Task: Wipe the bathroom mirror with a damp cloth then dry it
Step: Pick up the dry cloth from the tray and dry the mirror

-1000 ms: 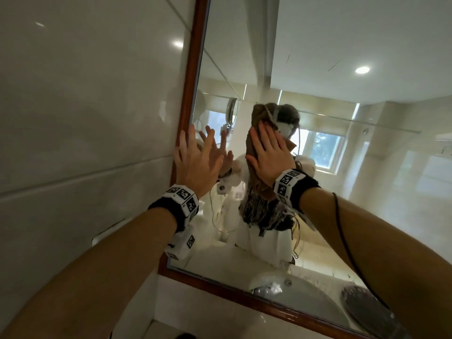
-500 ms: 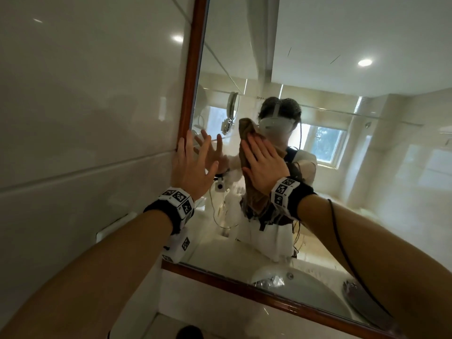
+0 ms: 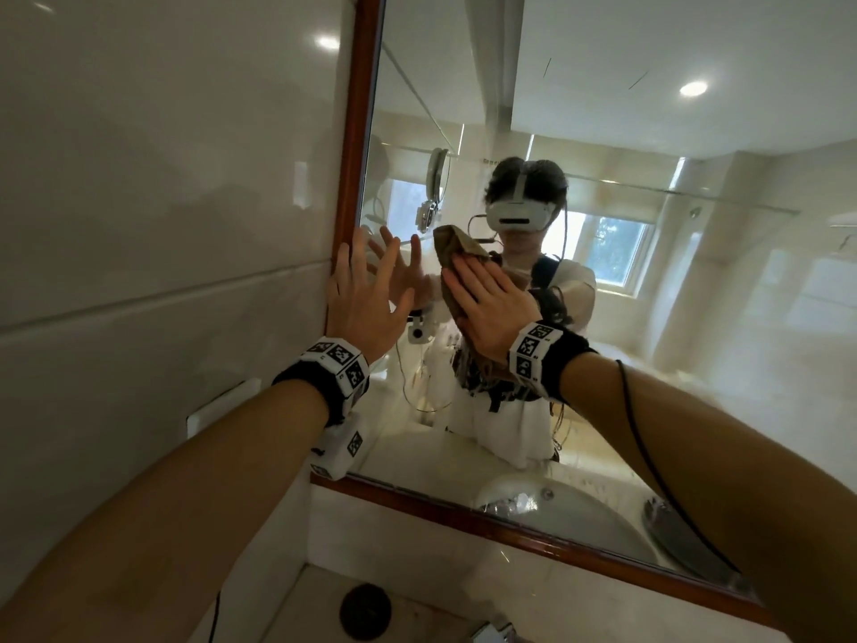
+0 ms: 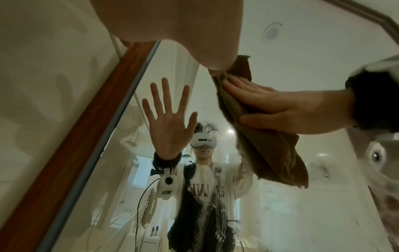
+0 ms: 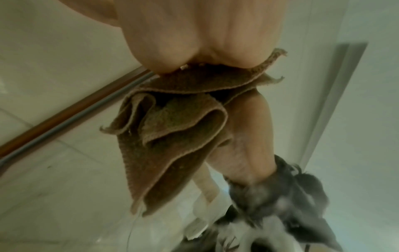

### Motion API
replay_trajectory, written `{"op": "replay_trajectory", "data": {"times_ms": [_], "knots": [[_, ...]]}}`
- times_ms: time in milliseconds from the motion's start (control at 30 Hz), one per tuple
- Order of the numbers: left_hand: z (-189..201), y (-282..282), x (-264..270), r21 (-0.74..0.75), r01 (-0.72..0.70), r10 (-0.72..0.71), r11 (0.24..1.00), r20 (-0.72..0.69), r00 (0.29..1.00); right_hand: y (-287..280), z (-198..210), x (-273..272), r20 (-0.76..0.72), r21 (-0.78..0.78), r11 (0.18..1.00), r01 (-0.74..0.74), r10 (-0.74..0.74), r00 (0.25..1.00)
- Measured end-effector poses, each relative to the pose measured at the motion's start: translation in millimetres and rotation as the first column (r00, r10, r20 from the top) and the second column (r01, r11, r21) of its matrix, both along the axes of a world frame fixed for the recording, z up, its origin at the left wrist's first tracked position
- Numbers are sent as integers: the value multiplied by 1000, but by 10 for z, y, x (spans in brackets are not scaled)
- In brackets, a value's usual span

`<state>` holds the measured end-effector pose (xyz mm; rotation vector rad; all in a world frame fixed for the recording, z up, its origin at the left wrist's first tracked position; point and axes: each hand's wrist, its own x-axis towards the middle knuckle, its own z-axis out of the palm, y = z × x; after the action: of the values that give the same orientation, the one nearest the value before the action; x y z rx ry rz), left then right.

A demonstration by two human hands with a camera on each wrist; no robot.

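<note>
The mirror has a brown wooden frame and hangs on a tiled wall. My right hand lies flat on a folded brown cloth and presses it against the glass, fingers straight. In the left wrist view the cloth hangs below that right hand, with wet streaks beside it. The right wrist view shows the cloth's folds under the palm. My left hand rests flat on the glass by the left frame edge, fingers spread, holding nothing.
Glossy white wall tiles fill the left side. Below the mirror's bottom frame is a pale countertop with a dark round object. A black cable runs along my right forearm. The sink basin shows reflected in the mirror.
My right hand has slid the cloth down the glass, from over the reflected head to below it. The left hand has stayed by the frame.
</note>
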<state>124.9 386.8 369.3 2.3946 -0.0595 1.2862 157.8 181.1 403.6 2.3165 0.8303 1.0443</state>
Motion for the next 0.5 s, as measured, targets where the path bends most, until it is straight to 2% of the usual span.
{"op": "replay_trajectory", "data": {"times_ms": [167,367,500], "knots": [[-8,-37,-6,49,-12,11,999,9,1000,-208,-114,-45,-16,5,998,60,-60,998],[61,-103,-11,61,12,-13,998,15,1000,-311,385,-68,84,241,961,137,-161,983],[57,-39,19,66,-38,37,997,19,999,-89,579,-13,92,289,949,127,-159,983]]}}
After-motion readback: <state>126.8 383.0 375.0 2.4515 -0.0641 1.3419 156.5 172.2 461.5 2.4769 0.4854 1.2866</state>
